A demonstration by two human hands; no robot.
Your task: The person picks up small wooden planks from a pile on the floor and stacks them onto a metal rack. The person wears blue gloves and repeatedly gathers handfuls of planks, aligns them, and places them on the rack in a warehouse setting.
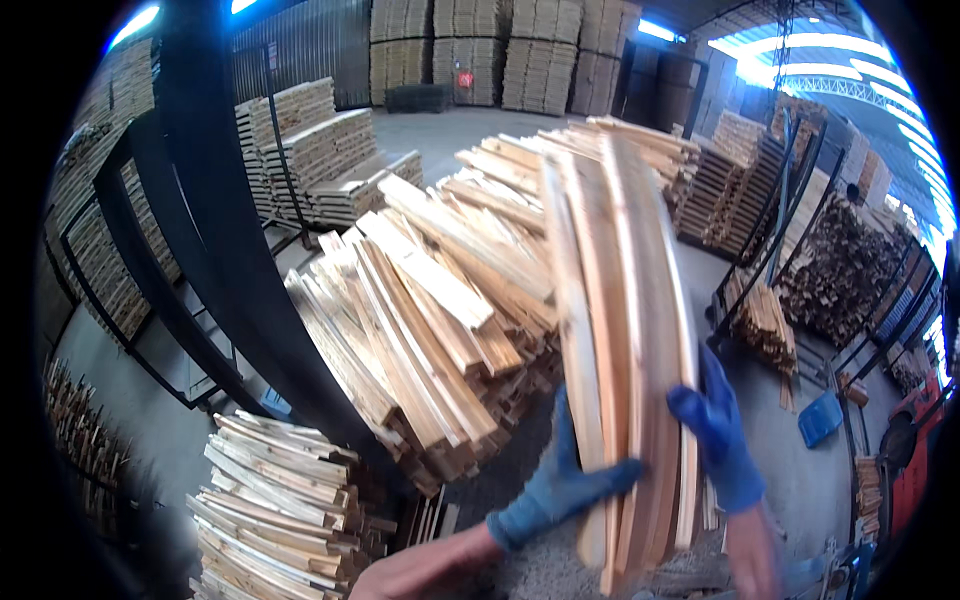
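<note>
A bundle of several long wooden boards (625,330) is held between my two blue-gloved hands, tilted with its far end up over a big wood pile. My left hand (570,475) grips the bundle's left side, its thumb laid across the front. From the right, my right hand (712,415) clasps the outer edge, fingers curled round it. Beyond the bundle, the large pile of loose boards (430,330) lies stacked with uneven ends. At the lower left stands a second, neater stack of boards (280,510).
A dark metal post (215,200) rises close on my left. Racks and stacked boards (320,150) stand farther back. To the right are a pile of split wood (840,260), a blue container (821,419) on the floor and a red machine (910,460).
</note>
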